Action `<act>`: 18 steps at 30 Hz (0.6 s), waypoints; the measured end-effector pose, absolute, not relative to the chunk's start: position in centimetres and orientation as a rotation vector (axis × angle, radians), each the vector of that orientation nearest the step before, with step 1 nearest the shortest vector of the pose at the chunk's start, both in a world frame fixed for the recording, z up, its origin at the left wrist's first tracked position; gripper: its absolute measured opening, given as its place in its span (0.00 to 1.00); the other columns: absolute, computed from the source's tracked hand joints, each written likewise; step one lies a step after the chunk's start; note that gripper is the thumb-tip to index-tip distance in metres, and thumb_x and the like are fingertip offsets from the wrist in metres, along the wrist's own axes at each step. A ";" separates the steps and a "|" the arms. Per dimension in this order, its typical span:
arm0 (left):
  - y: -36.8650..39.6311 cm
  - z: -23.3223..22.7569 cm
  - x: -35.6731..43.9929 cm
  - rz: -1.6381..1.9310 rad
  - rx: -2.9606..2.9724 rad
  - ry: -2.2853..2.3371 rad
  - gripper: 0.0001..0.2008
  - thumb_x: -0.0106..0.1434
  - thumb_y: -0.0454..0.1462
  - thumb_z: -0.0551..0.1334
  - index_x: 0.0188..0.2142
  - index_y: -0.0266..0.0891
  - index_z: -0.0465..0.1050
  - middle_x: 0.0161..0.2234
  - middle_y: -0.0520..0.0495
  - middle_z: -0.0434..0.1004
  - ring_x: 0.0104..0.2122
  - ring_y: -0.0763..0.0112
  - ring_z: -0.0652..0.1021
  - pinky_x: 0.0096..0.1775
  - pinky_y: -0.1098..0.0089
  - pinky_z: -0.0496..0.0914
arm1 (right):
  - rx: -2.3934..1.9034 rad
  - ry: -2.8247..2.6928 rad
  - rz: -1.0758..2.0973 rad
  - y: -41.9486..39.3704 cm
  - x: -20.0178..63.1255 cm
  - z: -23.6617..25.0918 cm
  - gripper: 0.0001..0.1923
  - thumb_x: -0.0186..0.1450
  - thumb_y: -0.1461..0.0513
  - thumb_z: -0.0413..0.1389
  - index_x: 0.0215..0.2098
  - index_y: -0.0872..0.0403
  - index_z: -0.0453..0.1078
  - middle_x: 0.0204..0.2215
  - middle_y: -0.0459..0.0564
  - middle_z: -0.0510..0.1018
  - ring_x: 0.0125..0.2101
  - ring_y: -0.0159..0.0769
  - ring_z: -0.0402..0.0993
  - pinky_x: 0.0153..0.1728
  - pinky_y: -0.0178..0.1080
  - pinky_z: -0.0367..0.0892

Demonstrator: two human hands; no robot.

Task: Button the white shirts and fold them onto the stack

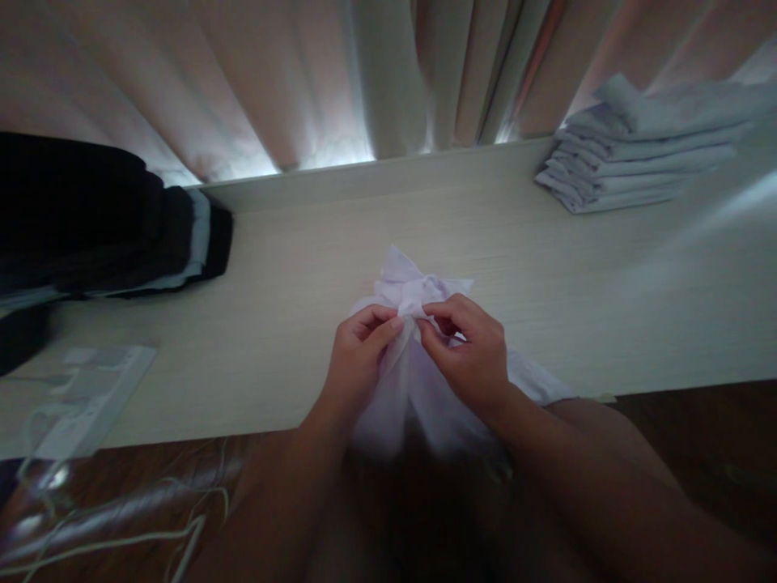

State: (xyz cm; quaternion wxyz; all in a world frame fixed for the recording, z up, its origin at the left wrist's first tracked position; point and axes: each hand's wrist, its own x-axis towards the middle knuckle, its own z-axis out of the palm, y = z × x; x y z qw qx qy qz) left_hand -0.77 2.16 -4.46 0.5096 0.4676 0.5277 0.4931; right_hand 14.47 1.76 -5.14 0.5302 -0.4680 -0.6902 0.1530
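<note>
A white collared shirt (392, 405) hangs between my hands over the front edge of the pale ledge, its collar points up and its lower part blurred. My left hand (363, 348) pinches the front just under the collar with thumb and forefinger. Close beside it, my right hand (467, 340) grips the other side of the collar front, also between thumb and fingers. Whether a button lies between the fingertips is too small to make out. Part of the shirt spreads to the right behind my right forearm.
The pale ledge (291, 251) runs along a curtain (291, 73). A stack of folded white garments (643, 154) sits at back right. Dark folded clothes (91, 219) are piled at left, near a white power strip (97, 405). Loose cables (139, 534) lie below on the wooden floor.
</note>
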 end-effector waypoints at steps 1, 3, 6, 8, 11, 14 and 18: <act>2.2 -4.4 -0.8 1.180 1.143 1.276 0.05 0.58 0.38 0.66 0.29 0.38 0.77 0.27 0.51 0.76 0.27 0.73 0.72 0.30 0.74 0.67 | -1.120 -1.649 0.368 1.7 14.5 -5.1 0.05 0.63 0.67 0.57 0.36 0.52 0.73 0.24 0.43 0.68 0.26 0.31 0.66 0.30 0.35 0.64; 2.2 -4.2 -0.8 1.175 1.183 1.303 0.05 0.58 0.38 0.66 0.29 0.38 0.77 0.27 0.51 0.76 0.28 0.72 0.73 0.31 0.74 0.68 | -1.121 -1.663 0.379 1.7 14.5 -5.1 0.05 0.63 0.67 0.57 0.36 0.52 0.74 0.24 0.43 0.68 0.26 0.31 0.66 0.30 0.36 0.64; 2.1 -3.8 -0.7 1.180 1.212 1.331 0.05 0.58 0.38 0.65 0.29 0.38 0.77 0.28 0.50 0.77 0.29 0.70 0.74 0.32 0.73 0.69 | -1.114 -1.683 0.399 1.7 14.6 -5.0 0.05 0.63 0.66 0.57 0.37 0.53 0.74 0.25 0.44 0.71 0.27 0.31 0.67 0.30 0.36 0.65; 2.1 -3.5 -0.5 1.179 1.197 1.344 0.05 0.58 0.37 0.65 0.30 0.38 0.78 0.29 0.50 0.78 0.30 0.70 0.75 0.33 0.73 0.69 | -1.130 -1.695 0.409 1.7 14.7 -4.9 0.04 0.63 0.66 0.57 0.36 0.53 0.74 0.25 0.45 0.71 0.27 0.32 0.67 0.30 0.36 0.64; 2.0 -3.2 -0.2 1.172 1.169 1.351 0.05 0.59 0.37 0.64 0.29 0.38 0.77 0.28 0.50 0.78 0.30 0.70 0.75 0.33 0.73 0.69 | -1.162 -1.720 0.407 1.7 14.7 -5.0 0.04 0.64 0.65 0.57 0.33 0.53 0.74 0.24 0.44 0.70 0.26 0.32 0.66 0.29 0.36 0.63; 2.0 -3.5 -0.3 1.179 1.186 1.362 0.05 0.59 0.37 0.65 0.28 0.39 0.77 0.27 0.51 0.77 0.29 0.70 0.75 0.32 0.73 0.69 | -1.163 -1.743 0.384 1.7 14.8 -5.0 0.04 0.64 0.65 0.56 0.33 0.52 0.74 0.24 0.45 0.71 0.26 0.32 0.66 0.30 0.35 0.63; 2.0 -4.2 -0.6 1.202 1.299 1.374 0.06 0.58 0.39 0.67 0.29 0.38 0.77 0.28 0.50 0.78 0.29 0.71 0.75 0.33 0.74 0.69 | -1.183 -1.793 0.356 1.7 14.8 -5.1 0.05 0.64 0.65 0.56 0.33 0.53 0.74 0.25 0.46 0.72 0.27 0.32 0.68 0.30 0.35 0.63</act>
